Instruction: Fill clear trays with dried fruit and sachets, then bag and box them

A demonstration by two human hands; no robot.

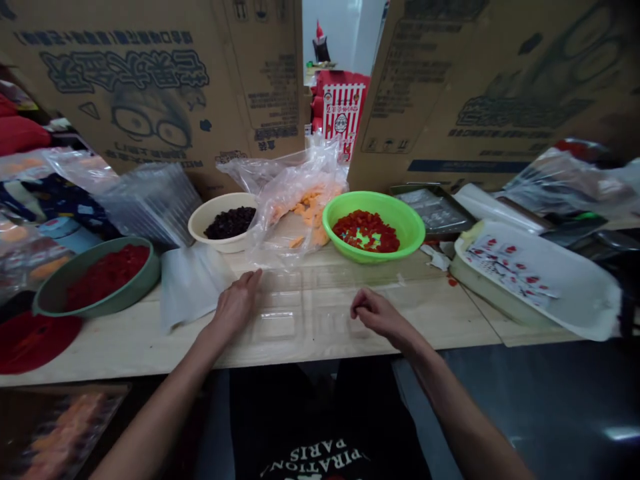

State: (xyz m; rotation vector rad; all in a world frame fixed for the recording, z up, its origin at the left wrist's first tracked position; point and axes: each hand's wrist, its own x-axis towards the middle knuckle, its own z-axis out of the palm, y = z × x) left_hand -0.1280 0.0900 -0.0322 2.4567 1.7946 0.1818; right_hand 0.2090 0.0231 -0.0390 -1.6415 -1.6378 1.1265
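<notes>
My head-worn camera looked forward and down from above my chest, close over the wooden bench (115,353), framing my left hand (236,306) and my right hand (379,315).

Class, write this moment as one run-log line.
left hand: empty, on clear plastic tray | right hand: curled, empty, over tray | beside: green bowl of diced red fruit

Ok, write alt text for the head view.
The left hand and right hand rest on a clear plastic tray on a wooden table; behind, a green bowl of diced red fruit and a white bowl of dark pieces.
</notes>
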